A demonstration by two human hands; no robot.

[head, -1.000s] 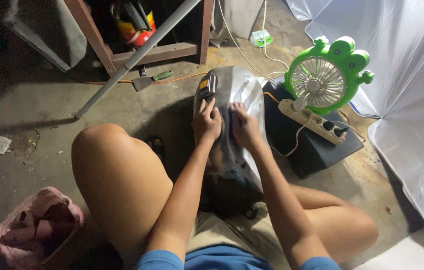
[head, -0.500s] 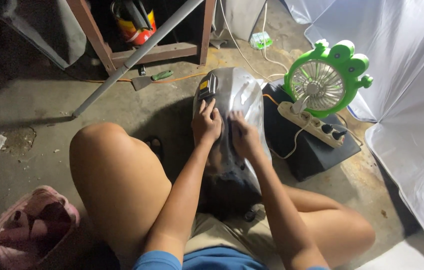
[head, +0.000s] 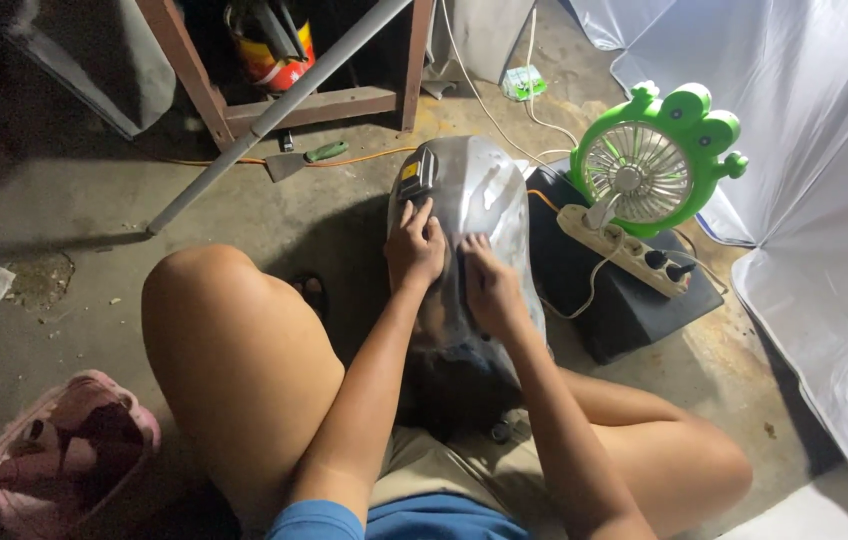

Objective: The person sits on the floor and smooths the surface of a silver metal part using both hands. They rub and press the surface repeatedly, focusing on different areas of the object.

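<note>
Where hands (head: 449, 262) press, fan (head: 656, 165) near.

Home workshop, concrete floor (head: 94, 200), tools, power strip (head: 624, 245)

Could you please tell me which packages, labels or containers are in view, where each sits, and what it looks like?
Small yellow-and-black label: on the silver metal shell's top left, above the left hand.
Red-and-yellow round can: on the wooden shelf, top centre.
Small green-and-white packet: on the floor by the cables.
</note>
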